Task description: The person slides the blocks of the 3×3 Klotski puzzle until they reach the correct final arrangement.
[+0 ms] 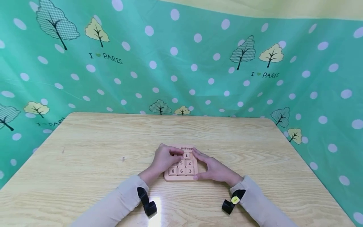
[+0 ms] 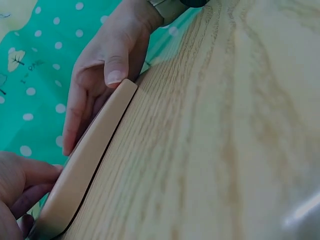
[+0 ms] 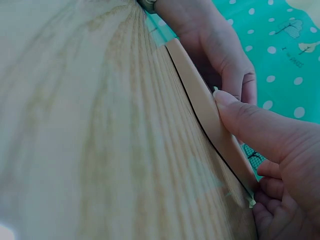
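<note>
A light wooden number slide puzzle (image 1: 181, 178) lies flat on the table, its square tiles marked with dark digits. My left hand (image 1: 165, 157) arches over its upper left part, fingertips on the top row beside the "1" tile (image 1: 186, 155); it covers some tiles on the left. My right hand (image 1: 215, 168) grips the puzzle's right side, with the thumb at the near corner and fingers at the far one. In the right wrist view the right thumb (image 3: 240, 107) presses the frame's side (image 3: 200, 95). The left wrist view catches the left fingers (image 2: 42, 172) over the frame's edge.
The pale wood-grain table (image 1: 93, 151) stretches around the puzzle on all sides. Behind it and along the sides hangs a green dotted cloth (image 1: 195, 63) printed with trees. Black straps with small cameras (image 1: 150, 208) sit on both wrists, over light sleeves (image 1: 113, 201).
</note>
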`<move>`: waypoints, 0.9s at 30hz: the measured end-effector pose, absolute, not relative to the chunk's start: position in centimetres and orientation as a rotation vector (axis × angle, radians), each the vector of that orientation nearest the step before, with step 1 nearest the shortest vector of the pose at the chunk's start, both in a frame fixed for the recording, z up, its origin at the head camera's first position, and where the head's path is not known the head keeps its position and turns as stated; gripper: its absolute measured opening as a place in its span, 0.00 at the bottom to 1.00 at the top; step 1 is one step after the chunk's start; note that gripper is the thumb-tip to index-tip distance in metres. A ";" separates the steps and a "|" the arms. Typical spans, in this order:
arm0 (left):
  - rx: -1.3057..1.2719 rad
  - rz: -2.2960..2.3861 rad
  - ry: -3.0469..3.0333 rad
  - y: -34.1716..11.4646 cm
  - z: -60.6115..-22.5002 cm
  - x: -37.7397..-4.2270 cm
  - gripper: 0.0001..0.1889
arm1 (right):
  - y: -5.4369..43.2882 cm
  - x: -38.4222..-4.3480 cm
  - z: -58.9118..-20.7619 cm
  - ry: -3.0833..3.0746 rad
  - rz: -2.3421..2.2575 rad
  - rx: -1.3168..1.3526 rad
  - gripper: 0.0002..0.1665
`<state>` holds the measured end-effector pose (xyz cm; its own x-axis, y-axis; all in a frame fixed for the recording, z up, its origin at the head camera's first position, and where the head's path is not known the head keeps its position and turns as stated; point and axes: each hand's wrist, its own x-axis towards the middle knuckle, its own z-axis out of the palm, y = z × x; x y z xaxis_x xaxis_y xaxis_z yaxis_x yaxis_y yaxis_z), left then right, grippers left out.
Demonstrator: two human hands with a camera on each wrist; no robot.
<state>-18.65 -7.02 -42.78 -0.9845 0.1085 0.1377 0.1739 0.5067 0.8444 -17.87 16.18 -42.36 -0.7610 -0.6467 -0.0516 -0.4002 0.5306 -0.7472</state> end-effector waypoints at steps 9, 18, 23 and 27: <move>-0.238 -1.380 -2.686 -6.0 -42.8 -18.3 0.10 | 16.2 -17.9 -42.4 2.445 -1.081 -0.852 0.56; -0.270 -1.371 -2.690 -5.8 -42.9 -18.2 0.10 | 16.3 -17.8 -42.3 2.438 -1.081 -0.847 0.57; -0.260 -1.677 -2.643 -7.1 -43.1 -18.6 0.12 | 16.4 -17.8 -42.3 2.454 -1.059 -0.837 0.58; -0.150 -1.899 -2.547 -8.7 -43.1 -18.7 0.14 | 16.3 -18.0 -42.3 2.453 -1.058 -0.855 0.57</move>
